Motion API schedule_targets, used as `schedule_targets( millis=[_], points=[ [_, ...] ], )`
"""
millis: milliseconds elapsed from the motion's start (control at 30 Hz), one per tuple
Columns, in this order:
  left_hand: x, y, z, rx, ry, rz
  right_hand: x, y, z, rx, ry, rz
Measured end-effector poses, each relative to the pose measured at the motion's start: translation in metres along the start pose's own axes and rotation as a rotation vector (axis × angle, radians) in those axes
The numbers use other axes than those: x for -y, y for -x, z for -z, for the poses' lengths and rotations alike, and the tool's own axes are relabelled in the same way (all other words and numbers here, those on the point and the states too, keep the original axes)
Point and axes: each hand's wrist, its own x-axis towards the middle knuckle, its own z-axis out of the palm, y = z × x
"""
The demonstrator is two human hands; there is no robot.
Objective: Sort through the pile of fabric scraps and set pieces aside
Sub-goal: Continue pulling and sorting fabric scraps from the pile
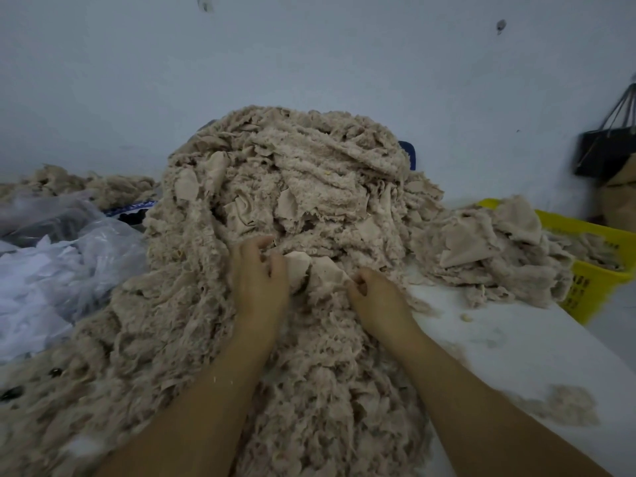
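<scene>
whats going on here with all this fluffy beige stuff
A person is sorting a big pile of fleecy fabric scraps on a white table. Both hands are at the front of the pile: the left hand grips a pale scrap, and the right hand pinches a neighbouring scrap. A smaller heap lies to the right, partly over a yellow basket.

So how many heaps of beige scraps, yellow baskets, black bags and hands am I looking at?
Beige scrap heaps: 3 (main pile, right pile, far-left pile)
Yellow basket: 1
Black bag: 1
Hands: 2 (left hand, right hand)
Total: 7
</scene>
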Motion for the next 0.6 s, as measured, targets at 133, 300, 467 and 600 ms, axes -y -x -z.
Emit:
schedule_targets(
  millis=[133,300,467,600],
  points=[
    [-0.021,0.016,-0.012,0.441,0.104,0.03,0.016,0.01,0.013,-0.154,-0.3,0.228],
    [-0.016,0.004,-0.004,0.561,0.947,0.733,0.044,0.026,0.01,0.223,-0.238,0.533],
    [-0.018,-0.002,-0.002,0.48,0.846,0.805,0.049,0.033,0.0,0.344,-0.268,0.578],
    [-0.036,0.007,0.001,0.469,0.59,0.293,0.038,0.025,0.004,0.206,-0.542,0.186]
  ],
)
